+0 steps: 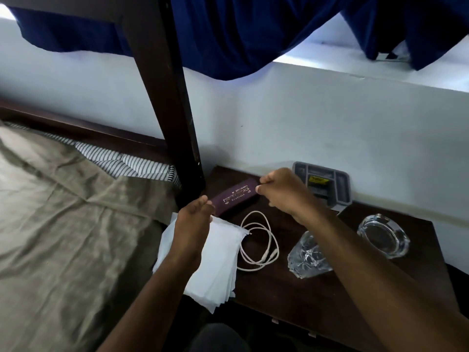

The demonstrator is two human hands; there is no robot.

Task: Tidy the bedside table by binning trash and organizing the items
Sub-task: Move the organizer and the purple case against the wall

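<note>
A dark purple glasses case (234, 198) with gold lettering is held just above the back of the dark wooden bedside table (291, 295). My left hand (194, 222) grips its near left end and my right hand (281, 190) pinches its far right end. Under my left wrist lies a stack of white tissues (218, 265), overhanging the table's left edge. A coiled white cable (258, 241) rests in the middle. A crumpled clear plastic cup (308, 255) lies on its side to the right, beside a glass ashtray (383, 236).
A grey compartment tray (322, 182) with a yellow item leans against the white wall at the table's back. The dark bedpost (175, 110) stands left of the table, with the bed's olive sheet (63, 212) beyond. Blue curtains (241, 31) hang above.
</note>
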